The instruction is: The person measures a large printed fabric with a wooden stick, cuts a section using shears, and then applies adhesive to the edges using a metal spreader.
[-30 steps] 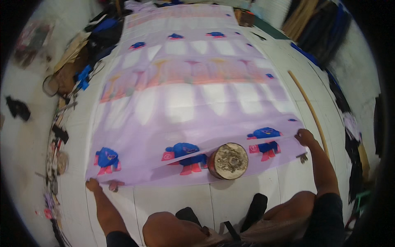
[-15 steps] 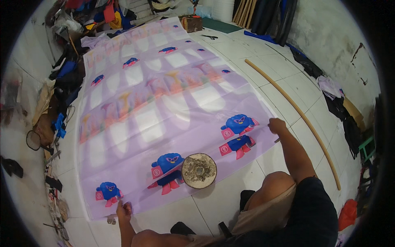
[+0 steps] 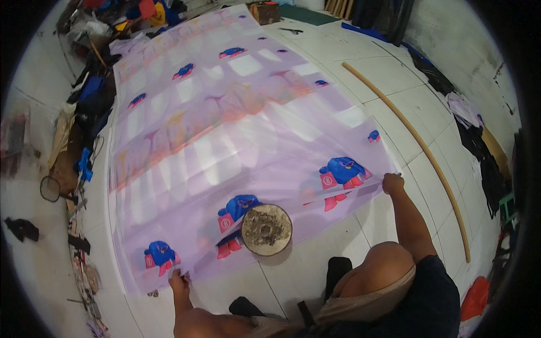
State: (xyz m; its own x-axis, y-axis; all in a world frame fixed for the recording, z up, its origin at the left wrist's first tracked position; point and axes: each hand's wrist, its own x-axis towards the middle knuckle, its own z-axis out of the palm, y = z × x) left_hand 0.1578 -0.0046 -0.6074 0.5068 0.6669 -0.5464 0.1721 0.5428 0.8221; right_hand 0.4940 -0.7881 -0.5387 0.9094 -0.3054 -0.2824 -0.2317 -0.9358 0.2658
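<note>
A large thin lilac printed sheet (image 3: 253, 143), with blue and pink cartoon figures, spreads over the floor in front of me. My right hand (image 3: 393, 183) is closed on its right edge near the near corner. At the near left corner, my left hand (image 3: 180, 280) pinches the near edge between bent fingers. Between my hands a heavy-looking round disc (image 3: 266, 230), with a pale rim and rough stained top, rests on the sheet near its near edge. Folds run from my right hand toward the disc, partly hiding the printed figures there.
A long wooden pole (image 3: 417, 135) lies on the tiles to the right. Scissors (image 3: 291, 30) and a brown box (image 3: 265, 12) are at the far end. Heaped cloth and scraps (image 3: 90, 90) line the left wall; dark cloth (image 3: 479, 155) lies along the right wall.
My right hand has drawn the sheet's edge rightward, and a small blue figure now shows near it. My left hand sits slightly farther right, still pinching. The view has tipped down a little.
</note>
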